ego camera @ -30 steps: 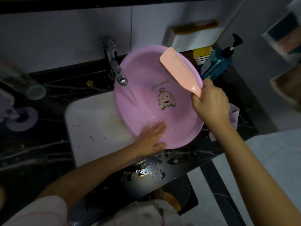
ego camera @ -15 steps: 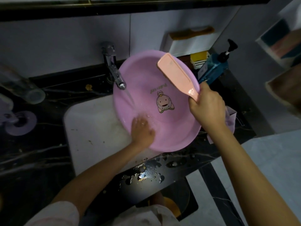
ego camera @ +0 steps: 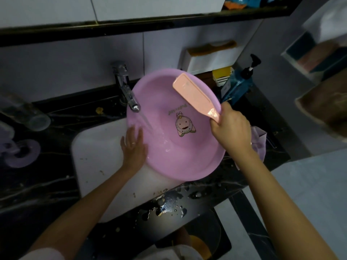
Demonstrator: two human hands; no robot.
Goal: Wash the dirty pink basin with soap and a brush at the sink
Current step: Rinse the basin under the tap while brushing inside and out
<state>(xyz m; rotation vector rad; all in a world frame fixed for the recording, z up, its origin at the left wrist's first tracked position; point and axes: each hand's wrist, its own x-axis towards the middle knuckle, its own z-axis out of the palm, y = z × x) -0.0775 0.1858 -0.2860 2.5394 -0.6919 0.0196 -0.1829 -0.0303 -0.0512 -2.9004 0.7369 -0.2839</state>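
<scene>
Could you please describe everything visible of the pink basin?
The pink basin is round, shallow, glossy plastic, with a cartoon figure and small lettering printed inside. It is tilted over the sink, its inside towards the camera and wet. Water from the tap runs onto its left inner wall, where the left hand lies flat. The right hand, gripping a peach brush, is at its right rim.

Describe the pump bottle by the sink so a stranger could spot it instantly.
Find the white sink in the black counter, the pink basin tilted over it. Behind the basin's right rim stands the pump bottle: dark blue, the only thing with a black pump.
</scene>
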